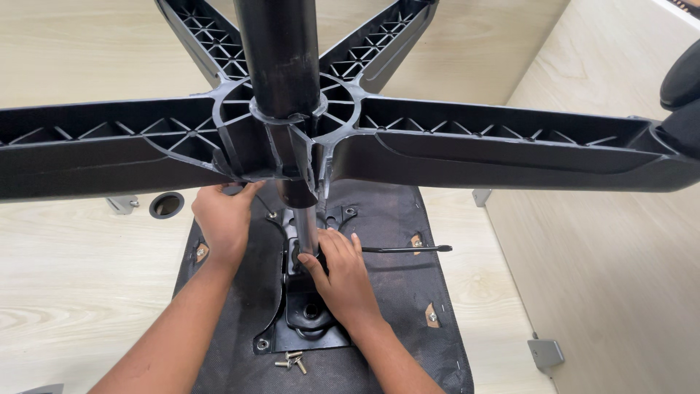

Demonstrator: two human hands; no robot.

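A black five-armed chair base [510, 149] stands upside up over a chair seat bottom [394, 219], its black column [281, 51] rising toward me. A shiny gas cylinder rod [308, 226] runs down into the black metal mechanism plate [310, 314] on the seat. My left hand [226, 219] reaches under the hub, fingers against the base's underside. My right hand [343, 270] is closed around the foot of the rod where it meets the plate. A black lever [408, 249] sticks out to the right of that hand.
Several loose screws [292, 361] lie on the seat's black fabric near me. A light wooden desk [65, 277] surrounds the seat, with a round cable hole [167, 205]. A wooden partition [620, 255] stands at right with metal brackets [545, 354].
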